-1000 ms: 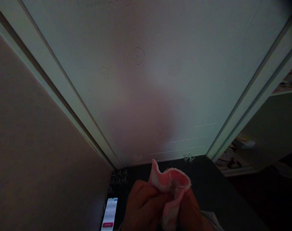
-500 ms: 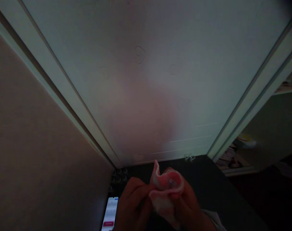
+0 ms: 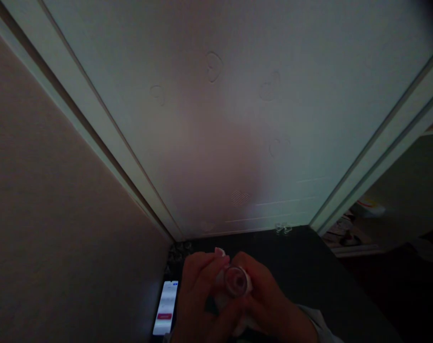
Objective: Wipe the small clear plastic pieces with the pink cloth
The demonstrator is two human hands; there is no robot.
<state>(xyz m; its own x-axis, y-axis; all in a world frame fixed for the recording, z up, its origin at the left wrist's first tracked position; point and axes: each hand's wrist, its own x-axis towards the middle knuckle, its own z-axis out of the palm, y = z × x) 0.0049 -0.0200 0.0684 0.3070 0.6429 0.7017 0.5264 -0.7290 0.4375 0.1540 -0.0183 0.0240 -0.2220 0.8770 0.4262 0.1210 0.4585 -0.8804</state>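
Observation:
Between my hands is a small clear glass (image 3: 236,281), its round end turned up toward the camera. A pink and white cloth (image 3: 219,251) is bunched around the glass and shows between my fingers. My left hand (image 3: 202,290) is closed on the cloth at the glass's left side, the thumb passing below it. My right hand (image 3: 269,295) wraps the glass from the right, with cloth between. Both palms and much of the cloth are hidden.
A lit phone (image 3: 166,307) lies left of my hands on the dark tabletop (image 3: 309,276). Several small glasses (image 3: 178,252) stand in the back left corner. More clear glassware (image 3: 283,228) is by the white panel (image 3: 202,166). A shelf (image 3: 355,250) is at right.
The cloth, spread open with clear glass visible inside its fold before, is now gathered around the glass, whose round end shows. My left hand has moved in closer against it.

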